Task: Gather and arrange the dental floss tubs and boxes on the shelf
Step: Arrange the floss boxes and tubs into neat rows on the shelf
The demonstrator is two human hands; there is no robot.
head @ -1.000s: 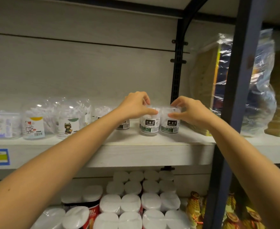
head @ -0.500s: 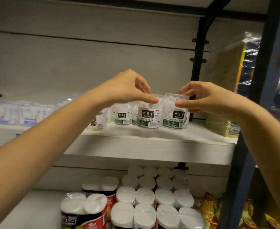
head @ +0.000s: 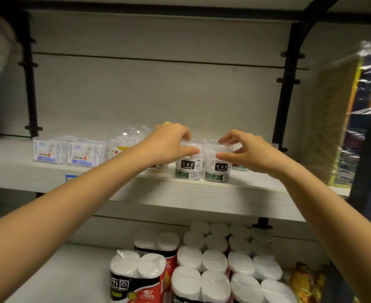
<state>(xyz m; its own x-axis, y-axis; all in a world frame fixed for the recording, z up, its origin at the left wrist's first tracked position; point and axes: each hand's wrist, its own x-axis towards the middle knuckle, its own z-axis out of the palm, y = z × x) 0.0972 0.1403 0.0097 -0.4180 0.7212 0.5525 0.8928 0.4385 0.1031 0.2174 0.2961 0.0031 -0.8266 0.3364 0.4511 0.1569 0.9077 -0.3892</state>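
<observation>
While only the head camera reports, I log this moment from that single view.

Head view. Both arms reach up to the shelf [head: 202,194]. The left hand [head: 171,141] sits over the left tub [head: 189,169], with the fingers curled across the lid and the thumb pressed on the front wall just under the rim. I read that as a grasp, not a rest. The right hand [head: 243,152] holds the right tub [head: 217,171] the same way, thumb on the front and fingers arched over the top. One finger looks lifted, so I judge this hold the lighter one.

Both tubs stand upright near the shelf's front edge, touching or nearly so, with their DENTAL FLOSS labels facing me. My judgement is that the top-down holds keep the labels in sight and let each tub slide or lift without tipping. Held side by side, the two can be squared into a row.

- Nine o'clock of the pair, well apart: two flat boxes [head: 65,150] standing side by side.
- Between the boxes and the left hand: a clear domed tub [head: 125,139], partly hidden by the forearm.
- Three o'clock, just behind the right hand: the foot of a third tub [head: 240,167]. I cannot read its label.
- Farther toward three o'clock: a wrapped bundle [head: 333,127].
- Six o'clock, on the level below: packs of tissue rolls [head: 202,270].

Progress, as judged: the tubs are being paired, and the flat boxes are not yet gathered to them.
</observation>
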